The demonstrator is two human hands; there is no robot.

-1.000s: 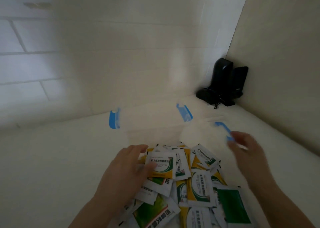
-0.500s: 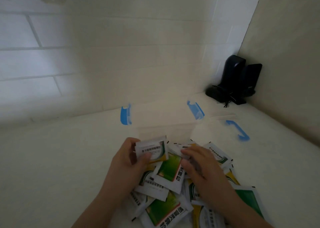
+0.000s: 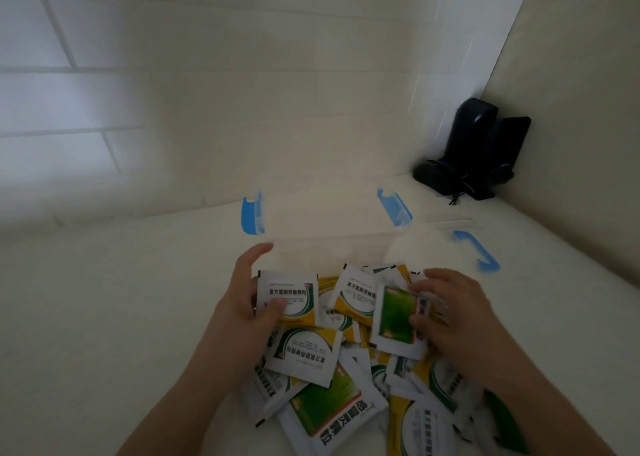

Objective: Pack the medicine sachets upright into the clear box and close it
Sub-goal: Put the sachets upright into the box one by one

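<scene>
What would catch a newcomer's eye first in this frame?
The heap of green, yellow and white sachets at the bottom centre stands out, with the left hand holding a white and yellow sachet and the right hand pinching a green sachet. Just behind sits the clear box with bright blue clips, its lid lying to the right. A black device stands in the far right corner.
</scene>
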